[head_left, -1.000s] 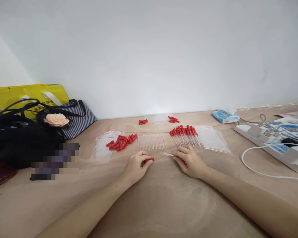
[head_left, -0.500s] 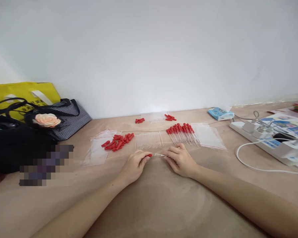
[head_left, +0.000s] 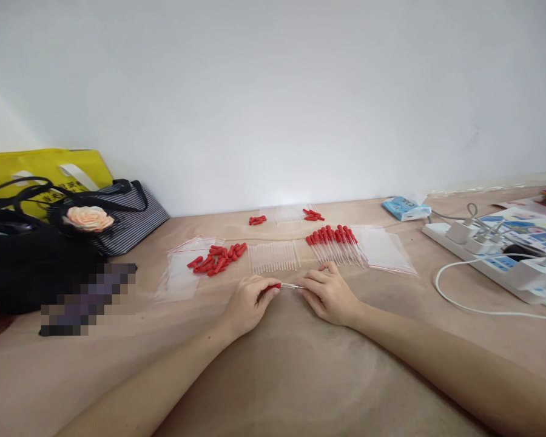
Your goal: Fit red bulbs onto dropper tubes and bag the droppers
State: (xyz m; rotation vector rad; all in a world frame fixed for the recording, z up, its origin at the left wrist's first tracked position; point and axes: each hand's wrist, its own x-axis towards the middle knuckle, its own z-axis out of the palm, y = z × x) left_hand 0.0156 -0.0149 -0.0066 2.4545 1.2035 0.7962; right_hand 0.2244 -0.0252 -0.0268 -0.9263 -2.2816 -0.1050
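My left hand (head_left: 251, 305) is closed on a red rubber dropper bulb (head_left: 275, 286), its open end pointing right. My right hand (head_left: 330, 296) pinches a clear glass dropper tube (head_left: 291, 286), whose left end meets the bulb's mouth. How far the tube sits inside cannot be told. Beyond my hands lies a row of bare glass tubes (head_left: 273, 257). A heap of loose red bulbs (head_left: 217, 260) rests left of that row, partly on a clear plastic bag (head_left: 177, 273). To the right are several droppers with red bulbs fitted (head_left: 334, 243), side by side.
Farther back are two small groups of red bulbs (head_left: 257, 220) and a bag of tubes (head_left: 289, 214). Another clear bag (head_left: 386, 250) lies right. A power strip (head_left: 486, 258) with cables and a blue tissue pack (head_left: 404, 208) stand right; bags (head_left: 127, 218) crowd the left.
The gap between bulb and glass tube has closed; the tube's end now meets the bulb's mouth. Both hands stay nearly in place, and the view has shifted slightly.
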